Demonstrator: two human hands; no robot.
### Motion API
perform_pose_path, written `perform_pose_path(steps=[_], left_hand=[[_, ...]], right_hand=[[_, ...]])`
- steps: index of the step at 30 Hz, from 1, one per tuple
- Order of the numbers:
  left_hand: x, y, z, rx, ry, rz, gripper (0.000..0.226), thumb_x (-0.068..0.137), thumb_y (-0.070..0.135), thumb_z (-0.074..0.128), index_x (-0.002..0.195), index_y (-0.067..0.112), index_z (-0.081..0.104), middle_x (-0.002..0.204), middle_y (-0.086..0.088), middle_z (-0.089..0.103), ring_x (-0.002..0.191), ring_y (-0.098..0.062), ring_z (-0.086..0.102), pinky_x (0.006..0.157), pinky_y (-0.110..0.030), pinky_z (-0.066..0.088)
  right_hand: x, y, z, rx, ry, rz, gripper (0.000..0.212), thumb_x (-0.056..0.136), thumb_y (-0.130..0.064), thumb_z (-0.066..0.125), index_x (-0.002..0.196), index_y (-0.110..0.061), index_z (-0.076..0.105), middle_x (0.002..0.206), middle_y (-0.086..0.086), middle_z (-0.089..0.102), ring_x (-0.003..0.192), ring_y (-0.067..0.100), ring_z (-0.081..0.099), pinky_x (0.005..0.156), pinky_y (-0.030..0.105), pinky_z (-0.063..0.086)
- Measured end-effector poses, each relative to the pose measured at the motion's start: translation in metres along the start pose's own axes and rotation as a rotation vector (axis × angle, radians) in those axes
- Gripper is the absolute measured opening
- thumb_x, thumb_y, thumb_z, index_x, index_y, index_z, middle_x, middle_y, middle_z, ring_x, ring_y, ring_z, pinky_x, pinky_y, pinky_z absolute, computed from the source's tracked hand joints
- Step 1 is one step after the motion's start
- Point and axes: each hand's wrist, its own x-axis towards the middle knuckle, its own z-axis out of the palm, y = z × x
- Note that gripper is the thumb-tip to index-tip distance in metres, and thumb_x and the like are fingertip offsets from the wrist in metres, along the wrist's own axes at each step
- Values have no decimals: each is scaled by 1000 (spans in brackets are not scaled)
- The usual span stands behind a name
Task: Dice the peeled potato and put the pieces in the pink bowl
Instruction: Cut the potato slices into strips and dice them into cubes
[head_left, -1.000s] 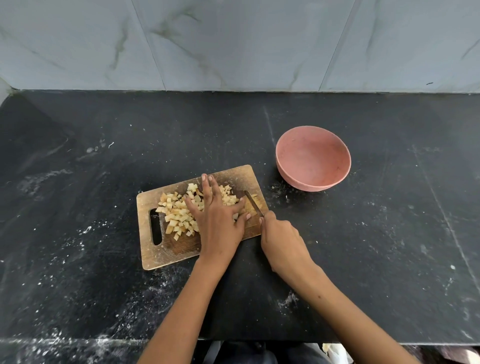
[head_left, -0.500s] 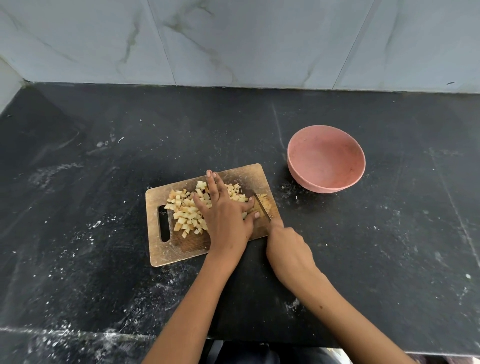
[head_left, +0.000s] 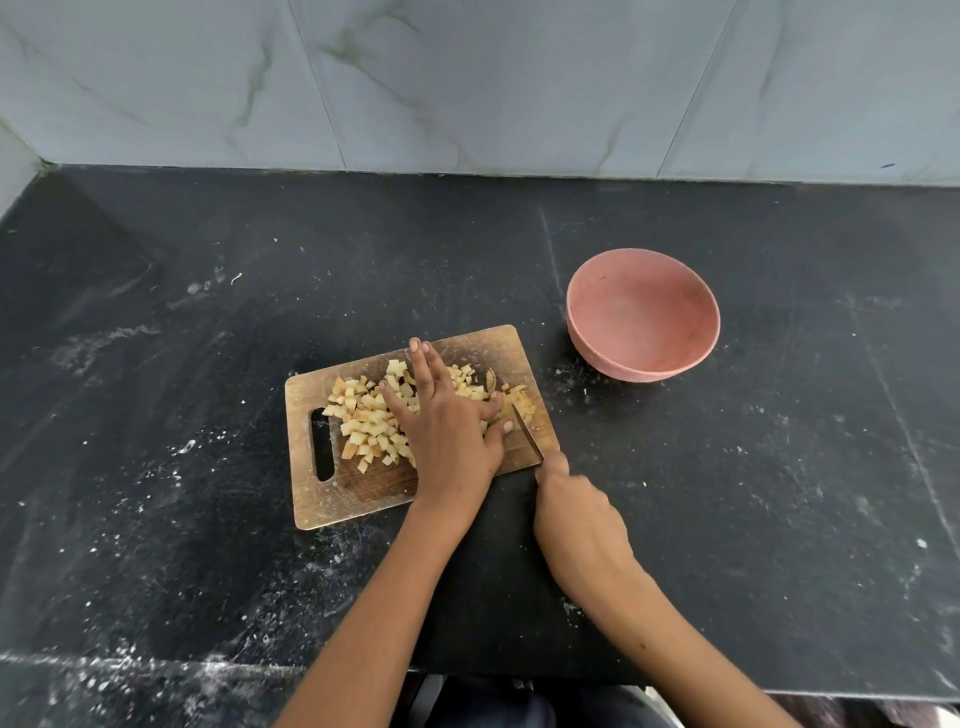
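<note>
pale potato cubes (head_left: 366, 421) heaped on wooden board, pink bowl (head_left: 642, 313) upright, well apart

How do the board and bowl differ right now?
The board is flat, rectangular wood; the bowl is round, deep and pink. The board carries the diced potato; the bowl holds nothing. The left hand rests on the board's pile; no hand touches the bowl. Both sit on the black counter.

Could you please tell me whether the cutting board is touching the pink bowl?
Apart. The head view shows a strip of bare black counter between the cutting board and the pink bowl.
</note>
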Motion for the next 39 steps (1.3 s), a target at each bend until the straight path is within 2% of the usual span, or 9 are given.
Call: perform_pose_path(steps=[3,7,11,14,16,22,29,34,39], left_hand=[[-1,1,1,6,-4,-5,29,87,47,61,114,39,65,158,-19,0,145,-30,-19,109,-56,-17],[-6,2,2,-13,34,21,27,87,44,63,114,38,66,158,-18,1,145,-31,-18,109,-56,-17],[-3,-4,0,-96,122,41,32,83,44,68,113,37,67,159,-16,0,145,-30,-17,108,-53,-19],[7,-7,-2,-85,109,2,29,90,44,59,117,35,66,159,-17,-2,144,-30,-21,109,-58,-16],[15,-7,-2,-52,80,-12,25,91,42,58,112,34,68,159,-17,-3,144,-30,-21,109,-59,-14],[26,-8,1,-78,87,11,9,86,35,67,92,37,73,160,-12,-1,145,-28,-19,110,-58,-13],[34,-13,-2,-38,26,29,7,83,42,67,88,38,71,160,-10,-8,144,-26,-23,109,-56,-14],[45,-10,-8,-80,-17,-38,7,74,42,75,75,35,72,161,-7,-3,145,-22,-19,111,-58,-9],[50,-5,-5,-76,-32,-76,10,72,41,77,71,33,71,161,-7,0,146,-23,-17,111,-58,-8]], right_hand=[[-21,14,9,3,-34,16,6,101,-11,28,100,-16,29,104,10,62,96,31,61,67,35,38],[-28,26,4,106,-19,-41,15,104,-24,24,92,-17,29,85,4,54,76,25,50,64,34,36],[-27,30,-11,208,81,-121,26,103,-33,25,84,-17,32,68,0,46,65,25,44,59,35,34],[-17,29,-20,256,106,-100,26,103,-33,26,86,-15,35,81,10,59,72,30,52,62,35,37],[-9,25,-23,254,105,-100,26,103,-32,27,89,-14,38,88,13,62,80,33,58,65,36,39],[2,14,-29,220,103,-124,25,103,-31,27,90,-13,38,89,14,62,78,32,57,64,35,40],[24,-3,-33,88,69,-141,24,102,-18,29,114,-6,46,104,17,62,93,36,61,70,38,45],[29,-6,-36,-12,25,-132,23,101,-14,29,116,-6,45,106,16,60,94,34,61,67,36,42],[26,-9,-36,-86,1,-125,30,97,-6,32,125,-6,42,111,16,58,98,33,60,68,36,42]])
